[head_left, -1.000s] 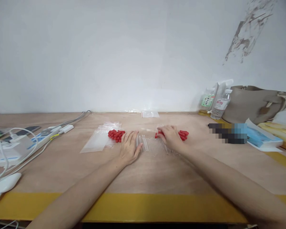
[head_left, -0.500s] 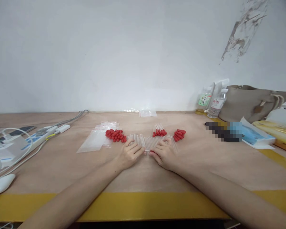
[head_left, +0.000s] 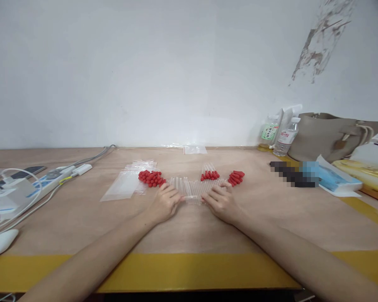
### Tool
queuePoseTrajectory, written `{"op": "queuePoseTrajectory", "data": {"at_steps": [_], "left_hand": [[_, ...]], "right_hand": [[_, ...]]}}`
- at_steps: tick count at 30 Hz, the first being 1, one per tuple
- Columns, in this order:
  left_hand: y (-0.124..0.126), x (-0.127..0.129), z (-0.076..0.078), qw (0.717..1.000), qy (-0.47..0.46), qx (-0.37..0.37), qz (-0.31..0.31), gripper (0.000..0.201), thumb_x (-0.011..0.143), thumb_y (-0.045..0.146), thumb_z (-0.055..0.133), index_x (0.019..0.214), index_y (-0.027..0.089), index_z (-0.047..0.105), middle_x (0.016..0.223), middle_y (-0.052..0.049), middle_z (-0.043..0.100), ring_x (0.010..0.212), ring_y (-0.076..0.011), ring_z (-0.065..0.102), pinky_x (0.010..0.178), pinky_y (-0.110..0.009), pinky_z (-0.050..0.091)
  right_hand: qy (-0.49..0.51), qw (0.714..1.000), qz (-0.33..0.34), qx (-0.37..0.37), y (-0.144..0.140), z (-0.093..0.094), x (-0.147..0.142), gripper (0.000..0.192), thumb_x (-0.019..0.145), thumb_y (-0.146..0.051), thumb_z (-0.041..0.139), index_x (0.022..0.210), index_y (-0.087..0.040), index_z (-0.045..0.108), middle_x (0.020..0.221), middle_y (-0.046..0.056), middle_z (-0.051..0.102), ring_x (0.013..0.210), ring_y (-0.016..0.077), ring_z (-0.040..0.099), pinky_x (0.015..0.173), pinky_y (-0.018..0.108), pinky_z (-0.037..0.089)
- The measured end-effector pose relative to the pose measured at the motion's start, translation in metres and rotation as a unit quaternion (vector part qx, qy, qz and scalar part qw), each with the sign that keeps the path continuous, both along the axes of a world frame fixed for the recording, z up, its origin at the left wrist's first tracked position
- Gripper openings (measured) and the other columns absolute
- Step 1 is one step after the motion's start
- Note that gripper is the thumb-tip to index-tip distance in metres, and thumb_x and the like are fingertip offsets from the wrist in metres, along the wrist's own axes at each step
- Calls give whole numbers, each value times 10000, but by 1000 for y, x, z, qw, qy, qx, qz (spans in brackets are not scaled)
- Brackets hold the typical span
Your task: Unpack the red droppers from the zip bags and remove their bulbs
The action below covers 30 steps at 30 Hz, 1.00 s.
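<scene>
A row of thin clear tubes (head_left: 189,185) lies side by side on the table in front of me. At its near edge, one clear tube lies crosswise. My left hand (head_left: 166,202) has its fingers curled at the left end of this crosswise tube. Bent at the other end are the fingers of my right hand (head_left: 222,201), close to the row; its fingertips are partly hidden. A pile of red rubber-like caps (head_left: 151,178) sits beyond my left hand, with a smaller group of red caps (head_left: 236,178) past my right. Several red-capped tubes (head_left: 210,174) lie behind the row.
Clear plastic bags (head_left: 121,184) lie at left, near a power strip (head_left: 45,182) with cables and a white spoon-shaped object (head_left: 3,243). To the right are bottles (head_left: 286,137), a grey bag (head_left: 324,134), a blue packet (head_left: 342,180) and a yellow packet (head_left: 362,174).
My hands have moved apart, the left one leftward and the right one slightly rightward. More of the crosswise tube shows between them, and the red bit at my right thumb is out of sight.
</scene>
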State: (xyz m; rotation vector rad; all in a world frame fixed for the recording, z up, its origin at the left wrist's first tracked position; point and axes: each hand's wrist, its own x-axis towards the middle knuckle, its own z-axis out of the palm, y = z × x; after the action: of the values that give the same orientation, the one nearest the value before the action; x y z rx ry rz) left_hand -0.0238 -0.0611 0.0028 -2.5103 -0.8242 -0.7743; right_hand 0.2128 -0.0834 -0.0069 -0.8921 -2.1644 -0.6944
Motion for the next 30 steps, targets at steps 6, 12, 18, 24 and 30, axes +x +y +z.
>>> {"op": "queuePoseTrajectory", "data": {"at_steps": [6,12,18,24,30], "left_hand": [[24,-28,5,977,-151,-55,137,254,888,218,329,864,167,577,762,-47,531,699,-154,518,629,-270,422],[32,-30,0,976,-142,-38,162,193,831,158,384,929,161,550,806,-53,529,725,-165,532,626,-271,435],[30,-23,-6,979,-120,-46,157,132,768,133,424,707,167,536,735,-39,527,664,-148,526,578,-256,434],[24,-16,-8,977,-162,-69,124,181,821,301,467,861,166,582,824,-47,549,656,-134,539,628,-269,461],[18,-15,-3,975,-170,-74,120,261,858,334,415,1024,174,536,889,-57,541,829,-178,542,729,-300,452]], "right_hand": [[261,961,-26,-85,31,16,42,230,828,-341,462,887,-210,642,796,56,562,716,153,514,647,291,389],[410,875,-160,-201,68,12,100,314,703,-276,523,968,-119,585,804,71,589,600,127,515,594,273,436],[472,818,-207,-256,89,-9,141,292,645,-298,541,866,-120,608,757,74,632,620,146,561,587,270,449],[443,829,-208,-269,93,-13,146,331,647,-386,557,836,-130,647,723,72,648,596,147,548,556,266,429],[405,842,-222,-278,99,-16,142,378,648,-465,556,807,-138,661,705,59,649,557,141,519,525,263,391]]}}
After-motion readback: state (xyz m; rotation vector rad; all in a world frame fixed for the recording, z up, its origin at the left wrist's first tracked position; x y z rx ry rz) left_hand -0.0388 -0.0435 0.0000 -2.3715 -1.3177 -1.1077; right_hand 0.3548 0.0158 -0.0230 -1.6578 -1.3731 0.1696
